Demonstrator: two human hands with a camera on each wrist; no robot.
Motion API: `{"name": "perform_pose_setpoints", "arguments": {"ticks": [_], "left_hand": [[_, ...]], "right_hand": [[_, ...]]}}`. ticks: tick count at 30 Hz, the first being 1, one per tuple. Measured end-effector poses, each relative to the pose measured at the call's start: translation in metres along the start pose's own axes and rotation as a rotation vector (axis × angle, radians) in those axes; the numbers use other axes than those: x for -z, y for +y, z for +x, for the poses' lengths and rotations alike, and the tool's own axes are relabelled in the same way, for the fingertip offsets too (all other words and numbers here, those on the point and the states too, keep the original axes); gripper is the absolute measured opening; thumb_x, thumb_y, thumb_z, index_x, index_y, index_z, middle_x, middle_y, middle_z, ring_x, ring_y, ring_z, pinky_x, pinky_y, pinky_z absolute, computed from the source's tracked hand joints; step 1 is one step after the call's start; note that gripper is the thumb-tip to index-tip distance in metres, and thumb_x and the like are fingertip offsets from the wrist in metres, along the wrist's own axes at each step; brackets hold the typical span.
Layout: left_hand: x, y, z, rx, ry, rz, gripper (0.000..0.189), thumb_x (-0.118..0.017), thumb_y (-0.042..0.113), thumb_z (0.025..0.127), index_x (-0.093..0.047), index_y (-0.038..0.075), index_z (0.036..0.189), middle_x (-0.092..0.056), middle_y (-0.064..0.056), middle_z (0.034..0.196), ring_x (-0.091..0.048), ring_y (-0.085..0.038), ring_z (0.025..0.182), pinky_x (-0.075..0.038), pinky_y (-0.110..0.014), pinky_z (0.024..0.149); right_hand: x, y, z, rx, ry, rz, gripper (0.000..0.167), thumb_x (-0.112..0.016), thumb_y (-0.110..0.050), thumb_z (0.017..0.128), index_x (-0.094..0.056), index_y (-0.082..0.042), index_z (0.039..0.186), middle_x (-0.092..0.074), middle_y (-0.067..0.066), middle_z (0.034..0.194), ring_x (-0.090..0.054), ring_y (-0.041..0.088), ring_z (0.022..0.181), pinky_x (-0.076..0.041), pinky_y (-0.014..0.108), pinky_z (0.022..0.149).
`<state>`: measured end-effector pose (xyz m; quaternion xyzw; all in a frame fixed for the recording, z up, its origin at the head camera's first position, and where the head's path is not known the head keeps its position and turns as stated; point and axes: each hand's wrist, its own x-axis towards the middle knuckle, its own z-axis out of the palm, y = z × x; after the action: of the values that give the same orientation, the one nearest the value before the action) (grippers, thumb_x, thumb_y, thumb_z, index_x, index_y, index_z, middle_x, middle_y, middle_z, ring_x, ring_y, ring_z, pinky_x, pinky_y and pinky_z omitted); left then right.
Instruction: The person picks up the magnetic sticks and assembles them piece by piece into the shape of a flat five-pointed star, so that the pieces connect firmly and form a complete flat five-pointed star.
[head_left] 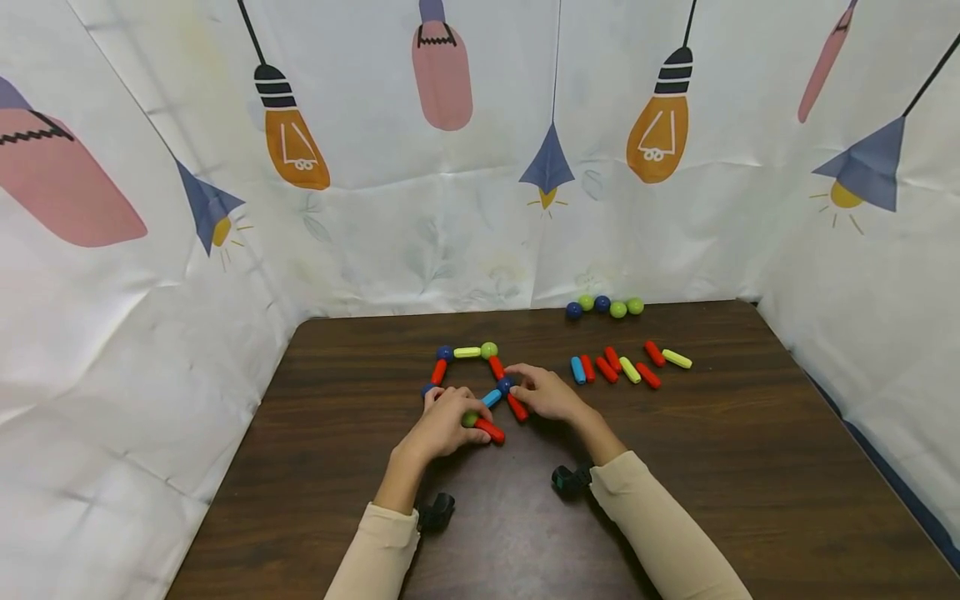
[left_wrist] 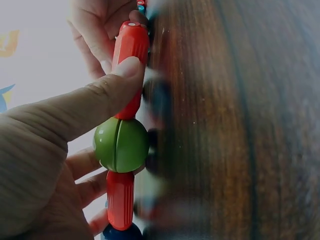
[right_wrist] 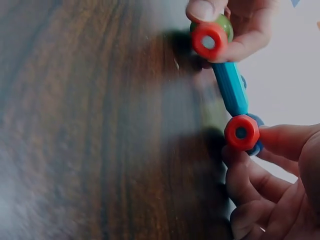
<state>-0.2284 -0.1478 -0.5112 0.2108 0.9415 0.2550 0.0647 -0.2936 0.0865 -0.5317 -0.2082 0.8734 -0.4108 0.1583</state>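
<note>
Red, light-blue and yellow magnetic rods joined by balls form a closed frame on the table. Its near left is partly hidden by my left hand [head_left: 444, 423], whose thumb and fingers pinch a red rod [left_wrist: 131, 47] beside the green ball [left_wrist: 121, 145]. Another red rod [left_wrist: 120, 200] leads from that ball to a blue ball. A light-blue rod [right_wrist: 231, 87] links the green ball with the right-hand blue ball [head_left: 506, 385]. Around this blue ball my right hand [head_left: 546, 394] closes thumb and fingers. Another red rod [head_left: 517, 407] sticks out from it towards me.
Loose red, yellow and light-blue rods [head_left: 606, 369] lie to the right of the frame. Several blue and green balls [head_left: 618, 309] sit in a row at the table's back edge. A printed white cloth [head_left: 450, 233] hangs behind the brown table [head_left: 675, 483].
</note>
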Motion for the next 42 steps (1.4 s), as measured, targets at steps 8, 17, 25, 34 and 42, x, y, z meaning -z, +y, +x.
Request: {"name": "perform_pose_setpoints", "arguments": {"ticks": [8, 17, 25, 34, 42], "left_hand": [[-0.001, -0.003, 0.001, -0.011, 0.012, -0.015, 0.016, -0.083, 0.038, 0.084, -0.077, 0.029, 0.097, -0.064, 0.007, 0.102, -0.056, -0.017, 0.105, -0.019, -0.059, 0.111], [0.003, -0.003, -0.001, -0.028, 0.010, -0.033, 0.015, -0.085, 0.034, 0.083, -0.078, 0.027, 0.095, -0.064, 0.007, 0.102, -0.056, -0.017, 0.104, -0.018, -0.056, 0.110], [0.003, -0.004, 0.000, -0.026, 0.007, -0.044, 0.015, -0.085, 0.033, 0.083, -0.077, 0.027, 0.094, -0.064, 0.007, 0.101, -0.056, -0.017, 0.103, -0.018, -0.055, 0.109], [0.005, -0.004, -0.003, -0.025, -0.002, -0.075, 0.018, -0.080, 0.032, 0.089, -0.078, 0.023, 0.105, -0.069, 0.005, 0.109, -0.060, -0.019, 0.109, -0.016, -0.059, 0.115], [0.008, -0.003, -0.006, -0.028, 0.007, -0.131, 0.019, -0.065, 0.013, 0.098, -0.077, 0.018, 0.112, -0.071, 0.000, 0.117, -0.061, -0.022, 0.116, -0.016, -0.060, 0.119]], "right_hand": [[-0.003, -0.006, -0.005, -0.042, -0.015, 0.026, 0.042, -0.064, -0.026, 0.101, -0.056, -0.012, 0.140, -0.062, 0.001, 0.074, -0.054, 0.015, 0.056, -0.044, 0.028, 0.054], [-0.007, -0.013, -0.008, -0.082, 0.005, 0.077, 0.040, -0.066, -0.023, 0.100, -0.056, -0.010, 0.137, -0.064, 0.004, 0.076, -0.060, 0.018, 0.052, -0.052, 0.032, 0.054], [-0.008, -0.014, -0.008, -0.086, 0.010, 0.079, 0.039, -0.066, -0.023, 0.100, -0.056, -0.009, 0.136, -0.065, 0.005, 0.077, -0.063, 0.019, 0.055, -0.053, 0.033, 0.056], [0.023, -0.003, -0.018, -0.022, -0.005, 0.112, 0.041, -0.062, -0.028, 0.103, -0.056, -0.006, 0.137, -0.068, 0.014, 0.087, -0.067, 0.022, 0.070, -0.056, 0.032, 0.063], [0.091, 0.020, -0.029, 0.008, 0.138, 0.144, 0.038, -0.057, -0.022, 0.106, -0.056, 0.003, 0.135, -0.064, 0.027, 0.098, -0.063, 0.034, 0.076, -0.054, 0.036, 0.066]]}}
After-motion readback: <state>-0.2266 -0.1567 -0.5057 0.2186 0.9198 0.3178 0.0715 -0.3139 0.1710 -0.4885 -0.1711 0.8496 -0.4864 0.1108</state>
